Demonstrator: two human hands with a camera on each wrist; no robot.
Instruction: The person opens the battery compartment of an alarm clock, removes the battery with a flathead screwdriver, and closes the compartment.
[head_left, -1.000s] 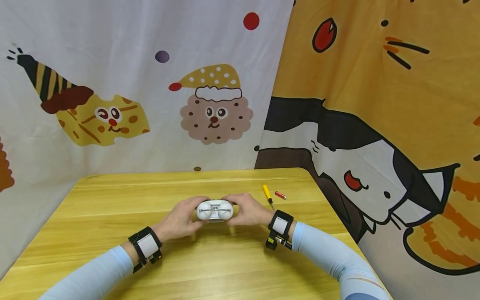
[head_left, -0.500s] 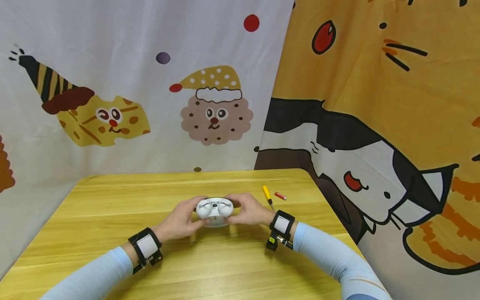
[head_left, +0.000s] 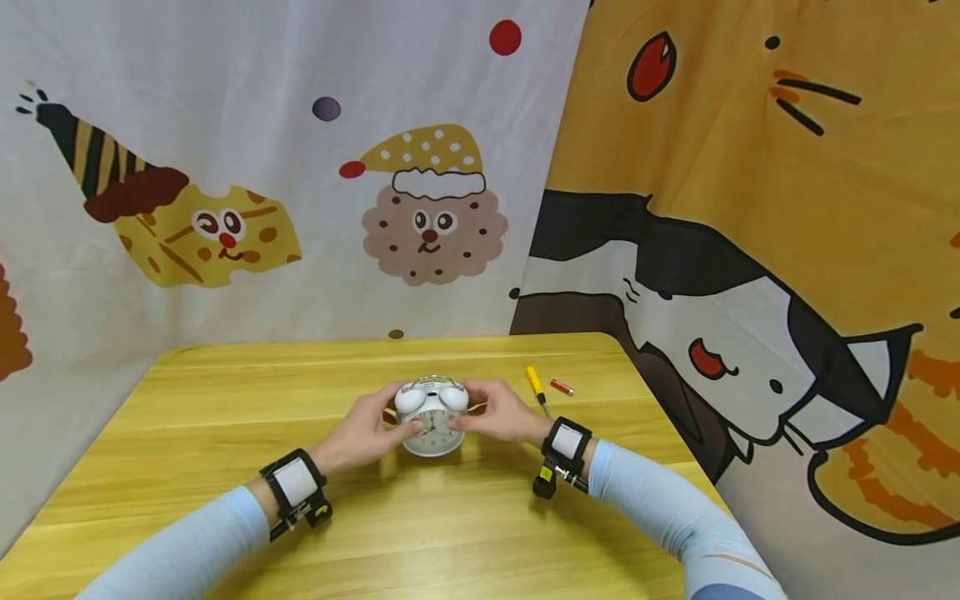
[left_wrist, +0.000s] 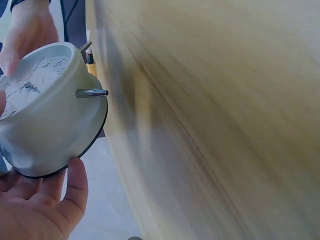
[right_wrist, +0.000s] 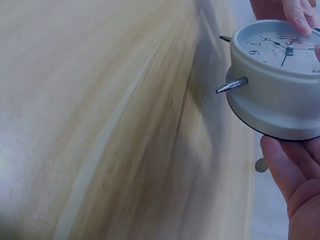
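Observation:
A white twin-bell alarm clock (head_left: pixel 432 429) is between both hands over the middle of the table, its dial turned up toward the head camera. My left hand (head_left: pixel 369 429) grips its left side, thumb on the front and fingers behind. On the other side my right hand (head_left: pixel 501 412) holds it the same way, thumb over the dial's edge. In the left wrist view the fingers (left_wrist: pixel 76 190) support the back of the clock (left_wrist: pixel 55 115). Two short metal feet stick out of the clock (right_wrist: pixel 275 92) in the right wrist view, pointing toward the tabletop.
A yellow-handled screwdriver (head_left: pixel 535 383) and a small red battery (head_left: pixel 562 387) lie on the wooden table (head_left: pixel 300 375), right of and behind the right hand. A printed curtain (head_left: pixel 255 308) hangs behind the table's far edge.
The clock has tipped back in both hands: first its top and bells faced the head camera, now its dial shows. Both thumbs now lie on its front. The screwdriver and battery stay put.

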